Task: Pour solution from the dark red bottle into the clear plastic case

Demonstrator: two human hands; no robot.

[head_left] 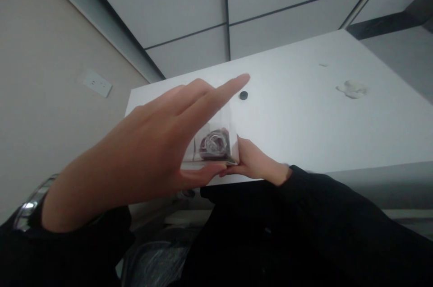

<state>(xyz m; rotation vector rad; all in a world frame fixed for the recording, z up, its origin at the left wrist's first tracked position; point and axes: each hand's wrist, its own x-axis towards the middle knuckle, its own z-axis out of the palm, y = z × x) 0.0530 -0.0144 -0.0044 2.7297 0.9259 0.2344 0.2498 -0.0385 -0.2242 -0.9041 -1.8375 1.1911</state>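
A clear-sided box (pixel 233 136) stands near the front edge of the white table (pixel 287 120), and something round and crinkled, perhaps wrapped in film, shows inside it. My right hand (pixel 252 159) grips the box at its lower right corner. In front of the box's left part is my left hand (pixel 162 138), with its index finger stretched out to the upper right and its thumb along the box's lower edge. The hand hides much of the box; whether the other fingers touch it cannot be made out.
A small dark round piece (pixel 243 95) lies beyond the box. At the table's right are a crumpled whitish item (pixel 353 89) and a small scrap (pixel 323 65). White panelled doors rise behind the table. A wall socket (pixel 98 84) is at the left. Clear plastic (pixel 157 264) shows below.
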